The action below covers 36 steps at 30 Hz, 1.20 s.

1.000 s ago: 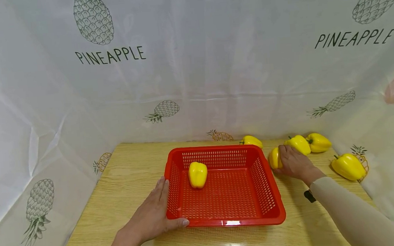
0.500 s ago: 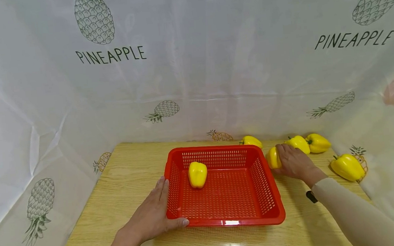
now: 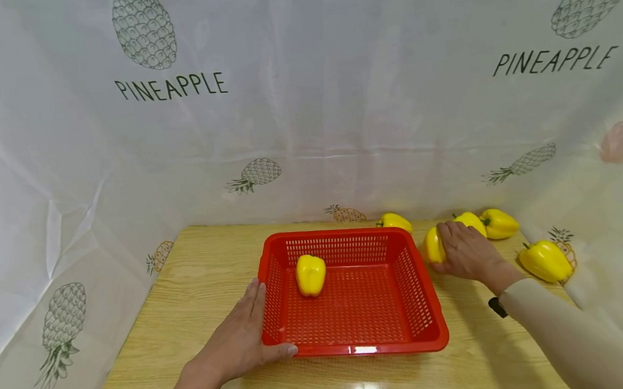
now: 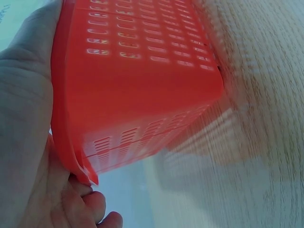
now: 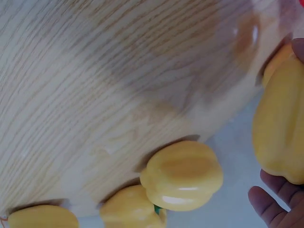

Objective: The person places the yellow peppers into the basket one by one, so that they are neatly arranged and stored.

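In the head view a red plastic basket (image 3: 359, 354) stands mid-table with one yellow bell pepper (image 3: 311, 275) lying in its left part. My left hand (image 3: 234, 340) holds the basket's near left corner, thumb on the front rim and fingers along the left side. The left wrist view shows the basket's slotted outer wall (image 4: 142, 85) with fingertips (image 4: 97, 204) below the rim. To the right of the basket, my right hand (image 3: 469, 252) grips another yellow bell pepper (image 3: 434, 245) from its right side. That pepper (image 5: 280, 123) appears at the right edge of the right wrist view, fingers around it.
Behind the right hand lie two yellow bell peppers, one partly hidden (image 3: 471, 222) and one beside it (image 3: 499, 223). Another pepper (image 3: 545, 262) rests near the right edge. One more (image 3: 394, 222) sits behind the basket. A white pineapple-print sheet (image 3: 359, 104) encloses the wooden table (image 3: 217, 258).
The right hand and its pepper have shifted only slightly. The left hand and basket keep their places. The whole head view has moved a little.
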Motion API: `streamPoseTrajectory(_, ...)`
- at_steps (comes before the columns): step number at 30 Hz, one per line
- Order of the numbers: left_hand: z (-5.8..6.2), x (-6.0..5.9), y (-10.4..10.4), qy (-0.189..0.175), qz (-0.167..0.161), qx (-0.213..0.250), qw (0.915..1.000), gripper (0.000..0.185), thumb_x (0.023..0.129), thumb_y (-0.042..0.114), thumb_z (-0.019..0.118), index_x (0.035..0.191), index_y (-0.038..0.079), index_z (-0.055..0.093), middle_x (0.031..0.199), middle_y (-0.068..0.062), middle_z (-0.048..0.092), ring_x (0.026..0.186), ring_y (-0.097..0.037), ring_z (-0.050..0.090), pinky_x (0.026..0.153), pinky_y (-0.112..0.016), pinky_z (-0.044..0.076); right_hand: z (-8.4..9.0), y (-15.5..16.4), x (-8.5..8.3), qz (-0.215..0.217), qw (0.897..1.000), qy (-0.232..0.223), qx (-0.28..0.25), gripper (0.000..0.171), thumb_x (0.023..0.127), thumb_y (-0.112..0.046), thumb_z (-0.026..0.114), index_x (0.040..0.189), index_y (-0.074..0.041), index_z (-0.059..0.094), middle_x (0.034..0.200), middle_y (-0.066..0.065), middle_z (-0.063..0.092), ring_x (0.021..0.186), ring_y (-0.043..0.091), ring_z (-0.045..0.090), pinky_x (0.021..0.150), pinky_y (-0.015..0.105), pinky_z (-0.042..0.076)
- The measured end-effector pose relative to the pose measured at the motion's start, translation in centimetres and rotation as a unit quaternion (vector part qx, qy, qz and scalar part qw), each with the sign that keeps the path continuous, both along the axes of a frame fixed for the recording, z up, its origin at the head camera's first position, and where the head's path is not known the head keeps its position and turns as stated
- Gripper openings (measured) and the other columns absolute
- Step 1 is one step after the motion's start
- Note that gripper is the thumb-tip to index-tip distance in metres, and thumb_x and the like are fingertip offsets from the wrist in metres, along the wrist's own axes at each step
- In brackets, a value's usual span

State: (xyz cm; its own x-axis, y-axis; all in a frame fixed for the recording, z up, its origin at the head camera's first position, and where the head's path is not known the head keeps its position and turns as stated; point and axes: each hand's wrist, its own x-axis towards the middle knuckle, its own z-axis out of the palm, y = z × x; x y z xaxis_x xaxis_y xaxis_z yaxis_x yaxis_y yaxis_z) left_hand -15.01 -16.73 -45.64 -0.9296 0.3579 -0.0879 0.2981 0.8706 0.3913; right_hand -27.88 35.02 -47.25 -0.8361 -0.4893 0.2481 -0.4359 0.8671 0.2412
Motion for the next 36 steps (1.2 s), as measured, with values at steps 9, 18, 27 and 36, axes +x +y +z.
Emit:
streamPoseTrajectory(9, -0.1, -0.1, -0.1, -0.003, 0.005, 0.002, 1.0, 0.141, 0.076, 0.093, 0.062, 0.167, -0.003, 0.012, 0.176, -0.022, 0.007, 0.162, -0.043, 0.018, 0.125, -0.058, 0.033, 2.0, -0.7, 0.1, 0.038, 0.998, 0.049, -0.013, 0.083, 0.08, -0.053, 0.082, 0.121, 0.008, 0.046, 0.098, 0.02, 0.055, 0.082, 0.034, 0.056, 0.075, 0.048, 0.058)
streamPoseTrajectory(18, -0.2, 0.0, -0.1, -0.001, 0.006, 0.005, 1.0, 0.142, 0.075, 0.093, 0.062, 0.167, -0.003, 0.012, 0.176, -0.022, 0.007, 0.162, -0.043, 0.019, 0.124, -0.058, 0.034, 3.5, -1.3, 0.6, 0.073, 0.994, 0.068, -0.044, 0.087, 0.075, -0.051, 0.086, 0.124, 0.007, 0.045, 0.101, 0.02, 0.057, 0.089, 0.034, 0.057, 0.081, 0.05, 0.057)
streamPoseTrajectory(27, -0.2, 0.0, 0.1, 0.0, 0.006, 0.007, 1.0, 0.144, 0.073, 0.095, 0.061, 0.167, -0.003, 0.013, 0.176, -0.022, 0.008, 0.161, -0.044, 0.021, 0.124, -0.058, 0.035, 4.6, -2.0, 1.1, 0.098, 0.991, 0.075, -0.06, 0.084, 0.074, -0.047, 0.084, 0.126, 0.008, 0.046, 0.106, 0.021, 0.058, 0.097, 0.036, 0.058, 0.091, 0.052, 0.056)
streamPoseTrajectory(36, -0.3, 0.1, 0.0, 0.002, 0.003, 0.009, 1.0, 0.144, 0.074, 0.095, 0.061, 0.167, -0.003, 0.012, 0.176, -0.023, 0.007, 0.161, -0.044, 0.021, 0.124, -0.058, 0.035, 5.7, -5.3, 1.6, 0.122, 0.989, 0.064, -0.058, 0.086, 0.075, -0.051, 0.086, 0.129, 0.005, 0.048, 0.114, 0.02, 0.059, 0.103, 0.035, 0.06, 0.091, 0.05, 0.058)
